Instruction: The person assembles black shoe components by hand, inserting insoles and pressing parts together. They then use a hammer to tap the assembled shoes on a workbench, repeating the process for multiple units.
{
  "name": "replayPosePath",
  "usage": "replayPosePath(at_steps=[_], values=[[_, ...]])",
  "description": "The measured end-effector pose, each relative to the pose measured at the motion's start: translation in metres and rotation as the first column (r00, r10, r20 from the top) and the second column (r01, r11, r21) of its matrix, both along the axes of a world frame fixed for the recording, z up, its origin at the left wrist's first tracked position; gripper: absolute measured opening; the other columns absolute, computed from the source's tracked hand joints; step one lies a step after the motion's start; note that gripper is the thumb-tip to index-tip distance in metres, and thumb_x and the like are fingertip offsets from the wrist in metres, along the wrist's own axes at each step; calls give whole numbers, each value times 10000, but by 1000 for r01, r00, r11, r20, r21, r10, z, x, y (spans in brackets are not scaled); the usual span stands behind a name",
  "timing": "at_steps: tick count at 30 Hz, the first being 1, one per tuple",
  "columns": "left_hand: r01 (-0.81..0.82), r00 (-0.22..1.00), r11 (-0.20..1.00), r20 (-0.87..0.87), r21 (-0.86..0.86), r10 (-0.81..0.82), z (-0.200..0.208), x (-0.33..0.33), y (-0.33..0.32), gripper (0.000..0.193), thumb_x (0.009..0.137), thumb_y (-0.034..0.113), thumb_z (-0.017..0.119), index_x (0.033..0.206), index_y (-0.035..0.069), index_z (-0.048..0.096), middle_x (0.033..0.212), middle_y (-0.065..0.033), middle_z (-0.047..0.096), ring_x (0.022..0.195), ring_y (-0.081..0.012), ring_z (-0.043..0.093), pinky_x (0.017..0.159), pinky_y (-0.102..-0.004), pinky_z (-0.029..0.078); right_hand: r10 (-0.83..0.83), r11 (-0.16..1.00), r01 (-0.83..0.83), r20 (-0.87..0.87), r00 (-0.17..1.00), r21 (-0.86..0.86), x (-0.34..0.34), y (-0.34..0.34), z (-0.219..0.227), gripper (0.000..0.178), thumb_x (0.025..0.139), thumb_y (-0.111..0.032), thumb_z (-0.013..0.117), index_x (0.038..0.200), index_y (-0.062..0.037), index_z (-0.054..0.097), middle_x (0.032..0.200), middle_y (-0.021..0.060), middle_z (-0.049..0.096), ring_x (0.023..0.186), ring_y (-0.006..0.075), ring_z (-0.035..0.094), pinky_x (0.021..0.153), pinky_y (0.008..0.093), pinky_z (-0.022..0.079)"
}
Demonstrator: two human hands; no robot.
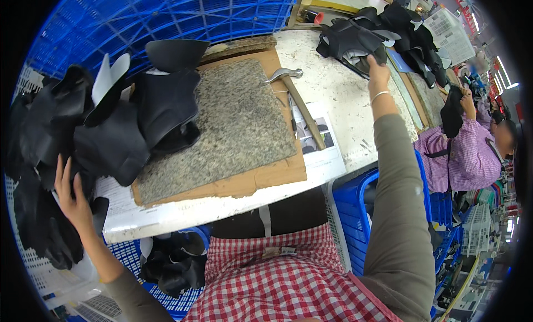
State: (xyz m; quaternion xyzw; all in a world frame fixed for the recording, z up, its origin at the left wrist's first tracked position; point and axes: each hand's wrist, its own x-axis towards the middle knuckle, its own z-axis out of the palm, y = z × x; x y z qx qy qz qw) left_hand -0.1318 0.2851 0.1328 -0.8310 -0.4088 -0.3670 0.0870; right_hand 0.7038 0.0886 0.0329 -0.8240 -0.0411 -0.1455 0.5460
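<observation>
My left hand (71, 194) lies flat, fingers spread, against a heap of black leather shoe pieces (105, 122) at the table's left end. My right hand (377, 67) reaches far across the white table (344, 94) and grips the edge of another pile of black leather pieces (383, 33) at the far right. Between the two piles lies a grey speckled stone slab (239, 122) on brown cardboard (266, 178). A hammer (300, 100) with a wooden handle rests beside the slab.
A blue plastic crate (166, 17) stands behind the slab, and another blue crate (355, 200) sits under the table edge. More black pieces (172, 261) fill a basket by my lap. A person in a pink checked shirt (472, 155) works at the right.
</observation>
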Motion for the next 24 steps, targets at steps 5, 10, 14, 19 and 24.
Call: replayPosePath(at_steps=[5, 10, 14, 19, 24], values=[[-51, 998, 990, 27, 133, 48, -3, 10, -36, 244, 1031, -11, 585, 1239, -18, 713, 1389, -150, 652, 1238, -285, 630, 1067, -378, 472, 338, 883, -163, -357, 871, 439, 76, 31, -6, 508, 832, -298, 900, 1208, -43, 674, 1099, 94, 701, 924, 238, 646, 888, 382, 500], [28, 976, 981, -219, 194, 15, 7, 39, -69, 294, 883, -150, 578, 1120, -52, 723, 1300, -191, 692, 1227, -370, 634, 1057, -446, 485, 505, 739, -234, -289, 814, 632, 31, 63, -5, 520, 849, -123, 851, 1263, 1, 561, 1079, 117, 657, 726, 207, 597, 584, 340, 498], [212, 964, 953, -204, 218, -168, 32, 96, -97, 270, 852, -159, 576, 1068, -72, 715, 1217, -231, 714, 1173, -416, 650, 1033, -481, 496, 715, 506, -396, -116, 689, 766, -82, 58, 4, 479, 868, -100, 821, 1217, 12, 512, 1124, 145, 663, 952, 245, 694, 743, 346, 600], [470, 882, 882, -21, -17, -470, 32, 213, -131, 257, 832, -124, 628, 1062, -50, 719, 1153, -201, 732, 1125, -390, 662, 985, -447, 515, 984, 118, -920, 78, 158, 374, -186, -20, 28, 437, 928, -220, 797, 1254, 19, 630, 1159, 118, 726, 969, 170, 701, 869, 325, 571], [702, 701, 670, 69, -241, -710, -7, 328, -148, 247, 853, -26, 699, 1092, 26, 732, 1231, -138, 712, 1164, -353, 643, 1001, -438, 514, 841, 534, -808, -59, 537, 249, -143, -106, 29, 256, 988, -211, 686, 1168, -37, 740, 1019, 47, 777, 910, 122, 683, 831, 280, 507]])
